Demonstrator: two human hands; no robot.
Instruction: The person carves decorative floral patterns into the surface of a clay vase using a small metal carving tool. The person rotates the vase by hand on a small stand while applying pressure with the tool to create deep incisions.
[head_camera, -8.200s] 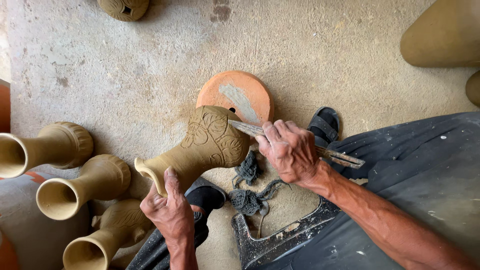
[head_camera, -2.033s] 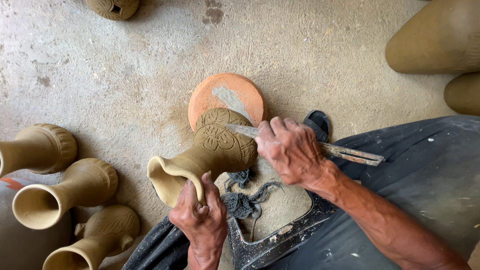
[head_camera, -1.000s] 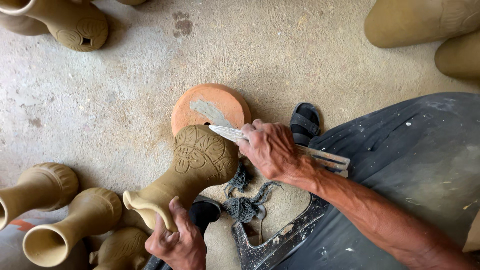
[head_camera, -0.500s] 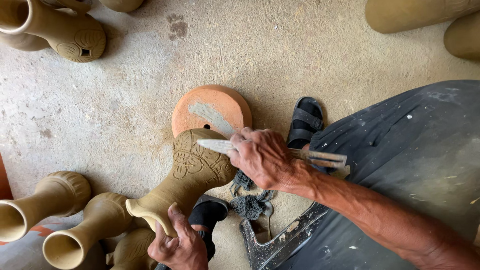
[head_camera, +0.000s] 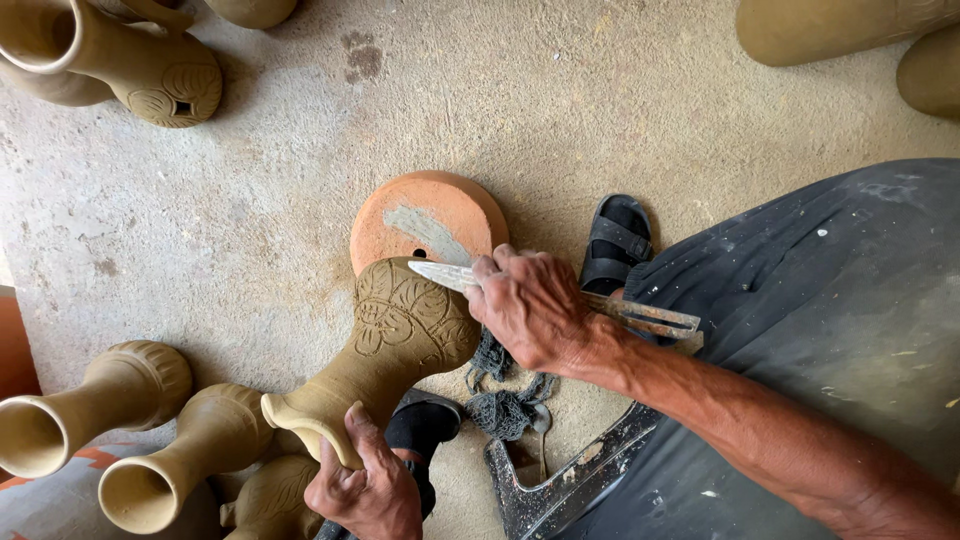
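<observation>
Concrete floor, centre frame: carving an unfired clay vase (head_camera: 405, 335).
Left hand (head_camera: 368, 490) grips its rim; right hand (head_camera: 528, 305) clasps a flat blade (head_camera: 445, 275) on its belly.

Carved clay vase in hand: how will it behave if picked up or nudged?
The vase looks like unfired clay, so probably fragile and easily dented. Its round belly and narrow neck suggest it would roll if released. The left hand steadies its rim while the right hand carves.

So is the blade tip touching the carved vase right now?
Touching: the head view shows the blade tip resting on the carved vase with no gap, right hand gripping it.
</observation>
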